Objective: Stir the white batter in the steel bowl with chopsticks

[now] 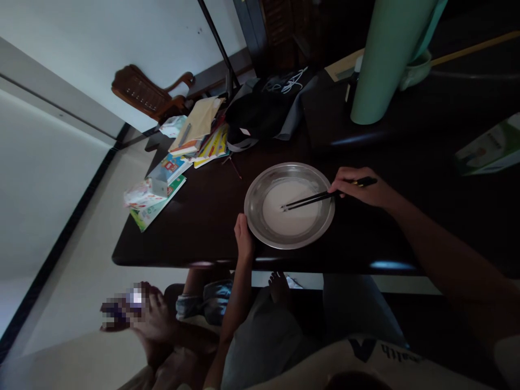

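Observation:
A round metal bowl [254,222] stands near the front edge of the dark table. Pale, milky liquid [290,216] covers its bottom. My left hand [244,237] is closed against the bowl's left rim; part of its grip is hidden behind the rim. In my right hand [357,187], at the bowl's right side, is a pair of black chopsticks [309,200]. They slant down to the left over the rim, and their light tips reach the liquid.
Books [199,143], a tissue pack [142,194] and a black bag [260,116] lie at the table's [195,216] left and back. A tall green cylinder [379,70] stands back right, a carton [491,146] far right. Another person's hands [156,319] hold a blurred, lit object lower left.

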Tool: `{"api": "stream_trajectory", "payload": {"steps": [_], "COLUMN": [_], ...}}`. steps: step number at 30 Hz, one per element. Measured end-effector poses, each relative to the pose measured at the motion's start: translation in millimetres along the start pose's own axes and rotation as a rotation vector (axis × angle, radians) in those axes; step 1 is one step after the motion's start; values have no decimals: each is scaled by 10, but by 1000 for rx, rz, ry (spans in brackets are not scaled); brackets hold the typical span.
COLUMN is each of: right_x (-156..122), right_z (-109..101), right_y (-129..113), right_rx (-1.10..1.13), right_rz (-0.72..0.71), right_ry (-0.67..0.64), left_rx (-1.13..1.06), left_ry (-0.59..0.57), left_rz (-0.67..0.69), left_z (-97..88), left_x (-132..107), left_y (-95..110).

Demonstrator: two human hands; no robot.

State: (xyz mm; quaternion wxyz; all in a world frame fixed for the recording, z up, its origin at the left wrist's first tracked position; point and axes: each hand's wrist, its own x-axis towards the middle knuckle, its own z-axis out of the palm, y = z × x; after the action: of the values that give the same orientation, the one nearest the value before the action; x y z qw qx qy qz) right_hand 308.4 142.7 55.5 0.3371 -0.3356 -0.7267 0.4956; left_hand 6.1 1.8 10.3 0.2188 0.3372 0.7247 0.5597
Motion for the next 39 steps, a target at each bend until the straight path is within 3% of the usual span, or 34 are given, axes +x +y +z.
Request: {"api": "stream_trajectory", "payload": {"steps": [4, 10, 16, 22, 28, 31, 34, 39], "right_x": [-15, 2, -11, -1, -11, -15, 1, -3], "right_z": [-47, 27, -20, 39, -11, 10, 52, -5], "right_y": [1, 10, -32, 12, -1, 7, 15, 0], "right_rx": [31, 36, 34, 36, 28, 81, 26, 5], "right_rz": [27, 1, 25, 2, 19, 57, 5, 5], "right_ry": [148, -51, 144, -53, 124, 44, -40, 154], "left_rx": [-1, 22, 31, 49, 35, 43, 67, 90], "left_ry": [-2, 3, -3, 12, 2, 21, 26, 21], "left_rz": [13, 63, 53, 45, 31, 21, 8, -4], "left_z": [-5, -28, -44, -55, -61, -61, -55, -38], "left_x": [0, 7, 21, 38, 42, 47, 50, 42], "left_y": [-6, -36, -98, -135, -177, -188, -178, -131]}}
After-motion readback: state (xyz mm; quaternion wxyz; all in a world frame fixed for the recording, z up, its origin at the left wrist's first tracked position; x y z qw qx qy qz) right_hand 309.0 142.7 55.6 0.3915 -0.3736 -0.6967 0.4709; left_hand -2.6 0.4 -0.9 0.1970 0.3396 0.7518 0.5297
